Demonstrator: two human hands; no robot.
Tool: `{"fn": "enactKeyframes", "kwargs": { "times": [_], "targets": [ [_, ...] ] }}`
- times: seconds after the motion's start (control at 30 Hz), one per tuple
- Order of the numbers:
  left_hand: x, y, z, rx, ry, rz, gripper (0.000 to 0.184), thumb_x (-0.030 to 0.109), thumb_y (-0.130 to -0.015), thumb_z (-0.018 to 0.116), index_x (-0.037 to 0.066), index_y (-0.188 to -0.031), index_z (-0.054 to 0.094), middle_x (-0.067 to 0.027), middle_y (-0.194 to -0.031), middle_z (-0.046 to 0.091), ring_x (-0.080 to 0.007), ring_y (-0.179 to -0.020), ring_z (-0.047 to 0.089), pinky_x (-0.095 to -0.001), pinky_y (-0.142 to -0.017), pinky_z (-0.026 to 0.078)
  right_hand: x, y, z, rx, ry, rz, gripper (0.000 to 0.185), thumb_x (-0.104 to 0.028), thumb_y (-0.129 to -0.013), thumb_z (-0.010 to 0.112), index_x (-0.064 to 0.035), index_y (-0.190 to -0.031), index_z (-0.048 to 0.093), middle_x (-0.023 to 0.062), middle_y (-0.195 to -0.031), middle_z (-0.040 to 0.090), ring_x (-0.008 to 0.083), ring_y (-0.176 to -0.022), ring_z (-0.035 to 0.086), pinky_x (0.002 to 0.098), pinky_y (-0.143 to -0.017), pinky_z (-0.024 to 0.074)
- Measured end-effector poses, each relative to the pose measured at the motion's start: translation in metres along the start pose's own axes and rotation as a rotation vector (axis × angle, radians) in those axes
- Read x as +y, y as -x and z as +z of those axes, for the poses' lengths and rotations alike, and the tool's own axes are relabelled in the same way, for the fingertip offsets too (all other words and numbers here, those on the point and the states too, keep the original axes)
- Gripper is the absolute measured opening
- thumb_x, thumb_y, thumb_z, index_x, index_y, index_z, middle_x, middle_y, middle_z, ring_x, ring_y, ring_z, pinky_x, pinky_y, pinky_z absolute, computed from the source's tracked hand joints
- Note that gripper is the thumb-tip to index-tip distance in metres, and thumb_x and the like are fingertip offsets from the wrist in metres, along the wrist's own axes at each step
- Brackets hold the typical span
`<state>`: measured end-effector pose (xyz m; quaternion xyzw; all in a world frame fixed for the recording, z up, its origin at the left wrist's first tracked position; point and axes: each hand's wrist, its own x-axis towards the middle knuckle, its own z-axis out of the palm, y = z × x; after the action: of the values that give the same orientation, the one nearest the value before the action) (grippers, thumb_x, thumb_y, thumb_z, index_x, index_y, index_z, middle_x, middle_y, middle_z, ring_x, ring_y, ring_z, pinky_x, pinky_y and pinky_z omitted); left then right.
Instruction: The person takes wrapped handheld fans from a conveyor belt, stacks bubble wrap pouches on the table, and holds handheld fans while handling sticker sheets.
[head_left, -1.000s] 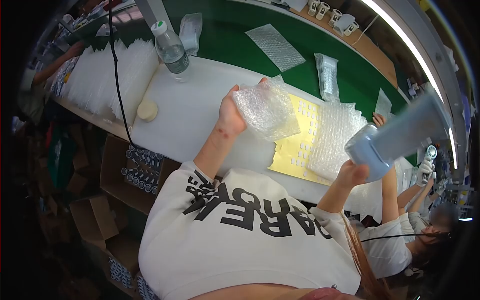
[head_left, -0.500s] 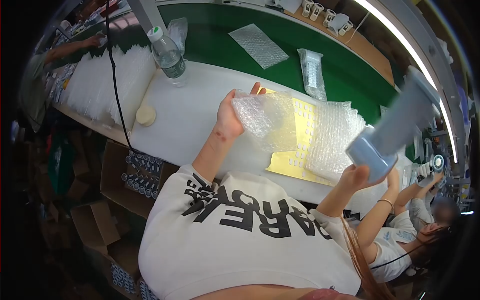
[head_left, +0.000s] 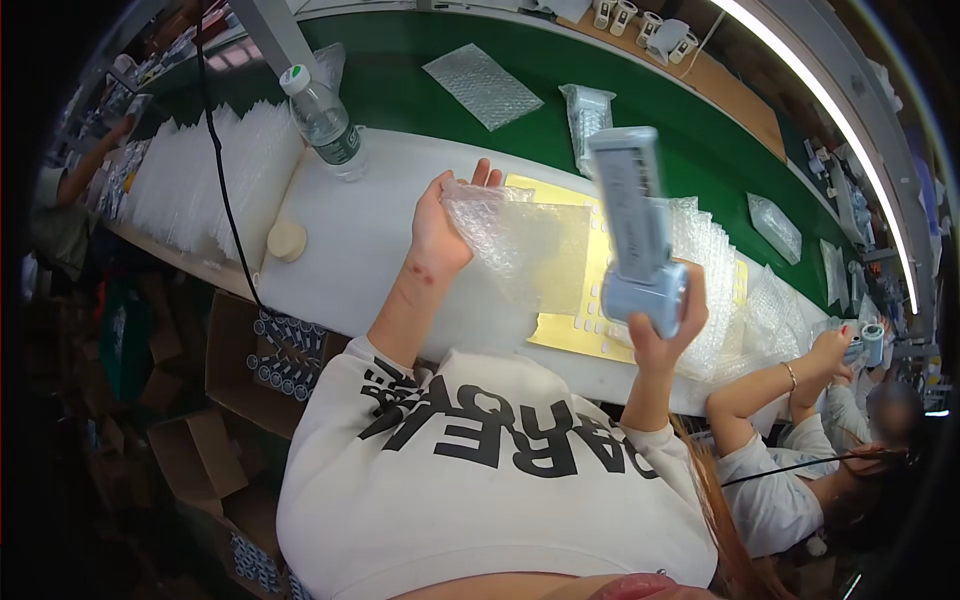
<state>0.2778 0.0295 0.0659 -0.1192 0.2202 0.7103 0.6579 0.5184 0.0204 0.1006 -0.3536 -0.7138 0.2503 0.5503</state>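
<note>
My left hand (head_left: 440,228) grips a clear bubble-wrap bag (head_left: 515,255) by its left side, and the bag hangs out to the right over a yellow sheet (head_left: 570,335) of small white labels. In my right hand (head_left: 680,325) is a light-blue plastic device (head_left: 630,200), held upright by its wider lower end. It is close to the bag's right edge but apart from it. What the device is I cannot make out. Behind it lies a stack of bubble-wrap bags (head_left: 705,240), partly hidden by the device and hand.
A water bottle (head_left: 325,125) and a roll of tape (head_left: 287,241) stand to the left, near a row of white packing sheets (head_left: 200,175). A wrapped item (head_left: 588,115) lies at the back. Cardboard box (head_left: 255,385) below holds several devices. A co-worker's arm (head_left: 765,390) is at right.
The light-blue device has swung left in my right hand, from the far right to beside the bag. My left hand and the bag have shifted slightly left in view.
</note>
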Motion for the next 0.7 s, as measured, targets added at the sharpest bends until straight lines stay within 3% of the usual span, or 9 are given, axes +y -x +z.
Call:
{"fn": "enactKeyframes", "kwargs": {
  "times": [0.03, 0.13, 0.27, 0.33, 0.37, 0.43, 0.6, 0.67, 0.7],
  "targets": [
    [-0.001, 0.000, 0.000, 0.025, 0.008, 0.014, 0.024, 0.024, -0.091, 0.035, 0.007, -0.090, 0.052, -0.0059, -0.111, 0.056, -0.0195, -0.107, 0.051, -0.0334, -0.094, 0.036, 0.003, 0.002, 0.001, 0.001, 0.001, -0.004, 0.053, -0.030, -0.056, 0.078, -0.0049, -0.094, 0.051, 0.0063, -0.074, 0.058, 0.0149, -0.061, 0.054, 0.0281, -0.055, 0.0439],
    [-0.003, -0.001, 0.004, 0.076, 0.025, 0.043, 0.022, 0.022, -0.090, 0.037, 0.009, -0.081, 0.051, -0.0045, -0.109, 0.057, -0.0197, -0.106, 0.053, -0.0332, -0.093, 0.037, 0.014, 0.011, 0.011, 0.300, -0.429, -0.179, 0.063, -0.055, -0.068, 0.061, -0.0012, -0.098, 0.052, 0.0062, -0.077, 0.052, 0.0180, -0.056, 0.042, 0.0305, -0.056, 0.0405],
    [-0.015, 0.005, 0.020, -0.154, 0.117, -0.113, 0.020, 0.019, -0.090, 0.038, 0.012, -0.073, 0.047, -0.0039, -0.108, 0.057, -0.0200, -0.103, 0.054, -0.0333, -0.091, 0.039, 0.010, 0.027, 0.028, -0.010, 0.117, 0.023, 0.061, -0.045, -0.062, 0.069, -0.0021, -0.100, 0.050, 0.0069, -0.081, 0.053, 0.0177, -0.061, 0.047, 0.0297, -0.061, 0.0427],
    [-0.017, 0.006, 0.017, -0.114, 0.096, -0.114, 0.020, 0.019, -0.089, 0.039, 0.012, -0.073, 0.047, -0.0038, -0.109, 0.057, -0.0201, -0.102, 0.054, -0.0332, -0.090, 0.040, 0.010, 0.026, 0.044, -0.553, 0.374, 0.454, 0.064, -0.039, -0.057, 0.073, -0.0025, -0.104, 0.048, 0.0070, -0.084, 0.053, 0.0166, -0.068, 0.049, 0.0285, -0.068, 0.0420],
    [-0.017, 0.005, 0.016, -0.048, 0.053, -0.099, 0.020, 0.019, -0.089, 0.039, 0.012, -0.074, 0.048, -0.0038, -0.109, 0.057, -0.0201, -0.102, 0.054, -0.0331, -0.090, 0.040, 0.016, 0.031, 0.042, -0.548, 0.371, 0.465, 0.064, -0.039, -0.057, 0.073, -0.0025, -0.104, 0.048, 0.0070, -0.084, 0.053, 0.0166, -0.068, 0.049, 0.0285, -0.068, 0.0420],
    [-0.013, -0.008, 0.030, 0.034, -0.034, -0.049, 0.019, 0.020, -0.089, 0.039, 0.012, -0.075, 0.049, -0.0037, -0.110, 0.057, -0.0202, -0.101, 0.054, -0.0328, -0.088, 0.041, 0.042, 0.022, 0.033, -0.221, -0.354, 0.578, 0.060, -0.032, -0.057, 0.076, -0.0044, -0.102, 0.048, 0.0072, -0.079, 0.056, 0.0169, -0.075, 0.052, 0.0281, -0.072, 0.0412],
    [0.003, -0.017, 0.007, 0.056, -0.229, 0.090, 0.017, 0.021, -0.089, 0.041, 0.010, -0.080, 0.049, -0.0038, -0.111, 0.057, -0.0190, -0.099, 0.055, -0.0315, -0.088, 0.040, 0.041, 0.009, 0.013, -0.149, -0.478, 0.437, 0.058, -0.032, -0.058, 0.074, -0.0044, -0.102, 0.049, 0.0078, -0.086, 0.054, 0.0185, -0.082, 0.051, 0.0292, -0.075, 0.0394],
    [0.020, -0.052, -0.051, 0.025, -0.672, 0.295, 0.014, 0.021, -0.088, 0.045, 0.008, -0.084, 0.048, -0.0054, -0.109, 0.057, -0.0186, -0.097, 0.054, -0.0313, -0.086, 0.041, 0.047, 0.009, 0.006, -0.072, -0.564, 0.429, 0.061, -0.026, -0.060, 0.075, -0.0069, -0.109, 0.046, 0.0080, -0.095, 0.051, 0.0204, -0.089, 0.050, 0.0314, -0.080, 0.0391],
    [0.021, -0.047, -0.050, 0.022, -0.675, 0.288, 0.014, 0.021, -0.088, 0.045, 0.008, -0.084, 0.048, -0.0054, -0.109, 0.057, -0.0186, -0.097, 0.054, -0.0313, -0.086, 0.041, 0.048, 0.006, 0.002, -0.066, -0.561, 0.430, 0.061, -0.026, -0.060, 0.075, -0.0069, -0.109, 0.046, 0.0080, -0.095, 0.051, 0.0204, -0.089, 0.050, 0.0314, -0.080, 0.0391]
  ]
}}
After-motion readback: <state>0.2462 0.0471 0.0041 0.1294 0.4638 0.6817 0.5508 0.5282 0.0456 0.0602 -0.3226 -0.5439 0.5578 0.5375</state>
